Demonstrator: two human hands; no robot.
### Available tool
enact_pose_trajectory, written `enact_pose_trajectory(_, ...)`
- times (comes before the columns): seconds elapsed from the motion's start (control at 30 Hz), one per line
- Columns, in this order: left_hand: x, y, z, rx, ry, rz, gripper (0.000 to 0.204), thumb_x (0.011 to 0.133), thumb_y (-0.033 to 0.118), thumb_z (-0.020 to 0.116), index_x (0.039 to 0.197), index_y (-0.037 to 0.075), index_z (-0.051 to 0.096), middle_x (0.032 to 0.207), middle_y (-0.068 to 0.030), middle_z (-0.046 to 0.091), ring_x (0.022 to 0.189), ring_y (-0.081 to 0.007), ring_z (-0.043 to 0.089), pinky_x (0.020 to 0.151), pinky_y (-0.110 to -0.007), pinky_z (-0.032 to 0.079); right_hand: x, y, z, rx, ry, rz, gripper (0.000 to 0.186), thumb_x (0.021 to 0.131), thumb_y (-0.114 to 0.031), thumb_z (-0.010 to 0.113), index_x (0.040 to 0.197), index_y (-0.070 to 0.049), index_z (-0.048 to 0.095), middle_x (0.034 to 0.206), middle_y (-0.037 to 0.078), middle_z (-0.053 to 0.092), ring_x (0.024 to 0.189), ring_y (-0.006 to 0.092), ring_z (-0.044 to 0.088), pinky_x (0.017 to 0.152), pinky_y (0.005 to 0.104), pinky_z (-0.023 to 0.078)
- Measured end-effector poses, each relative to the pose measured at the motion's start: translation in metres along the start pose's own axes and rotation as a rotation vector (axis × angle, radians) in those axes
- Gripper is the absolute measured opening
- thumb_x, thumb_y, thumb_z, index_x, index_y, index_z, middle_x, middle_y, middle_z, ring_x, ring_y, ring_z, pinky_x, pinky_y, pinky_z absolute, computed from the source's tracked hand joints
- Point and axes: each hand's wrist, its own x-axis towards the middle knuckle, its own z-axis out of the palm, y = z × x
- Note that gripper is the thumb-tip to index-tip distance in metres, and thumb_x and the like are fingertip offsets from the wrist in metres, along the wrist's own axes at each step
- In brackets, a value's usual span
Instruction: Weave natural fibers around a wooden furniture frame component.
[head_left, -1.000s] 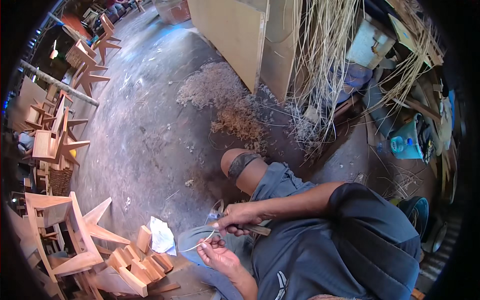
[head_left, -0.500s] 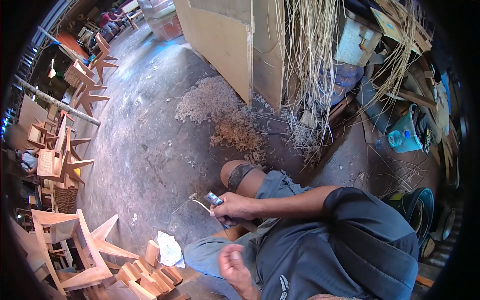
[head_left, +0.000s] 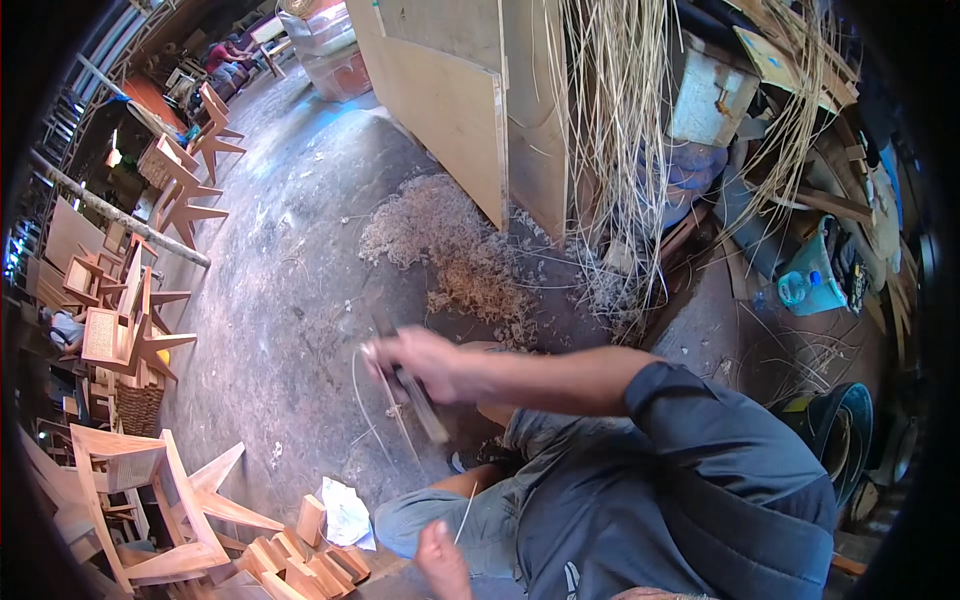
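Observation:
My right hand (head_left: 425,365), blurred by motion, is out over the floor in front of my knees. Its fingers are closed round a long narrow tool (head_left: 424,408), dark and bar-like, whose exact kind the blur hides. A thin pale cane strip (head_left: 362,395) loops down from beside the same hand. Low in the view, my left hand (head_left: 443,563) is closed with the thumb up. A second fine pale strip (head_left: 466,512) rises from its fingertips and seems pinched there; the rest of that hand is cut off by the lower edge.
Wooden chair frames (head_left: 150,510) line the left side. Wood blocks (head_left: 300,565) and a crumpled white sheet (head_left: 347,515) lie near my left knee. Shavings (head_left: 450,240) cover the floor ahead, beside plywood panels (head_left: 450,110). Long cane strands (head_left: 620,130) hang at the right, near a bucket (head_left: 815,265).
My right hand has moved forward and up in the view with the tool, which now slants across the hand. My left hand has dropped lower, and a thin strip now shows at it.

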Motion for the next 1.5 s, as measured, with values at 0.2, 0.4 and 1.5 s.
enact_pose_trajectory(0.2, -0.036, -0.03, -0.1, 0.54, 0.263, -0.256, 0.025, 0.094, 0.016, 0.043, 0.105, -0.002, 0.057, 0.077, -0.0161, 0.058, 0.072, -0.0266, 0.054, 0.069, -0.036, 0.046, 0.04, -0.163, 0.027, 0.046, -0.031, -0.459, 0.017, 0.086, -0.017, 0.051, 0.075, -0.006, 0.056, 0.067, 0.006, 0.055, 0.056, 0.0158, 0.053, 0.047, 0.0293, 0.044)
enact_pose_trajectory(0.4, -0.023, -0.094, -0.082, -0.684, 0.204, -0.452, 0.026, 0.091, 0.017, 0.052, 0.113, 0.004, 0.048, 0.089, -0.0084, 0.056, 0.074, -0.0172, 0.053, 0.059, -0.03, 0.046, 0.087, -0.272, -0.039, -0.185, 0.241, -0.815, 0.016, 0.079, -0.017, 0.069, 0.093, -0.011, 0.064, 0.077, 0.004, 0.057, 0.067, 0.0119, 0.057, 0.05, 0.0274, 0.048)
enact_pose_trajectory(1.5, 0.0, 0.014, 0.067, -0.184, -0.097, -0.261, 0.018, 0.089, 0.016, 0.051, 0.084, 0.0, 0.058, 0.064, -0.0028, 0.052, 0.06, -0.0099, 0.048, 0.054, -0.026, 0.04, -0.059, 0.023, -0.117, -1.203, 0.191, 0.11, 0.038, 0.091, -0.03, 0.046, 0.109, 0.002, 0.055, 0.093, 0.026, 0.06, 0.087, 0.0387, 0.06, 0.074, 0.04, 0.047)
